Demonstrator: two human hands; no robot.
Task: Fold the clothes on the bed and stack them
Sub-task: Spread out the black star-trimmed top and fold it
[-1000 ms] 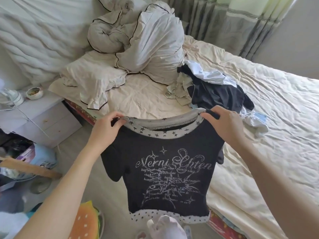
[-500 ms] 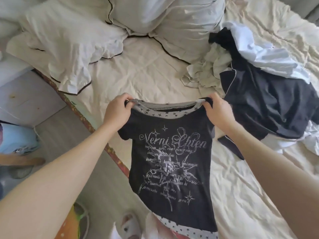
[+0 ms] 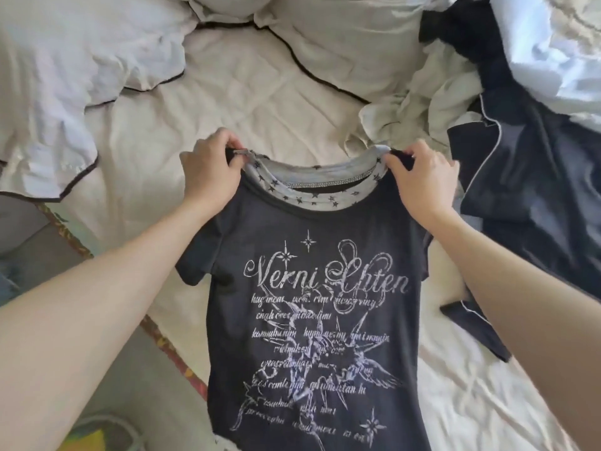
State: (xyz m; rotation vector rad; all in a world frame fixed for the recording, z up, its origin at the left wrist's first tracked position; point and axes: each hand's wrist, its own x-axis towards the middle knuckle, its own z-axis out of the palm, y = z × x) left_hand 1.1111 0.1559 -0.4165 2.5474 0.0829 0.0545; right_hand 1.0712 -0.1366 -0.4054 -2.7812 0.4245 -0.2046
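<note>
since half a second ago: dark printed cotton t-shirt (image 3: 312,304) lowered nearer cream bedsheet (image 3: 260,102). left hand (image 3: 209,172), right hand (image 3: 422,180) pinch its shoulders, held over the sheet's near edge. step: laying flat; next, spread face-down, smooth before folding.

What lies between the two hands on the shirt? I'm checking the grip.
In the head view, the star-print neckline of the black T-shirt spans between left hand and right hand.
</note>
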